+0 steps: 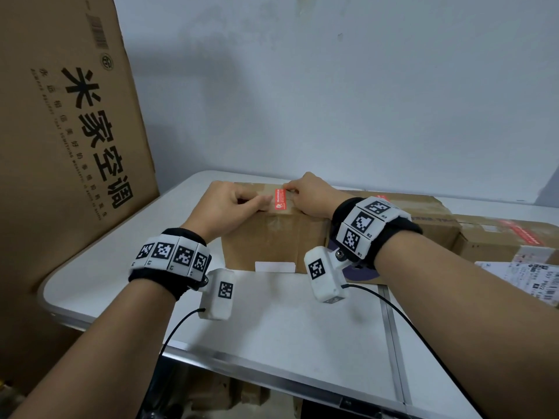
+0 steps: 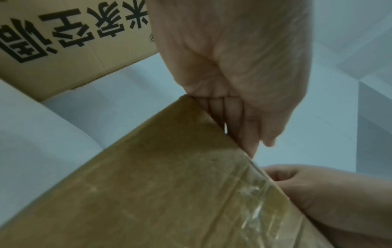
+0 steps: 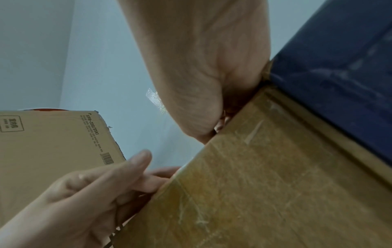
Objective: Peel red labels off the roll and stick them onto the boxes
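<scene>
A brown taped cardboard box [image 1: 272, 237] stands mid-table. A red label [image 1: 280, 199] lies flat on its top near the front edge. My right hand [image 1: 289, 188] has curled fingers whose tips pinch the label's far end. My left hand [image 1: 257, 204] rests on the box top just left of the label, thumb stretched toward it. In the left wrist view its fingers [image 2: 248, 134] lie straight along the box [image 2: 169, 184] top. The right wrist view shows the box side [image 3: 265, 184]; my right palm hides the fingertips. No label roll is in view.
A large printed carton [image 1: 69, 131] leans at the table's left. More boxes [image 1: 438, 219] line up to the right, one with a red strip [image 1: 523, 234] and one with a dark blue side [image 3: 339, 67]. Printed papers [image 1: 532, 279] lie at the far right. The white table [image 1: 287, 322] reaches toward me.
</scene>
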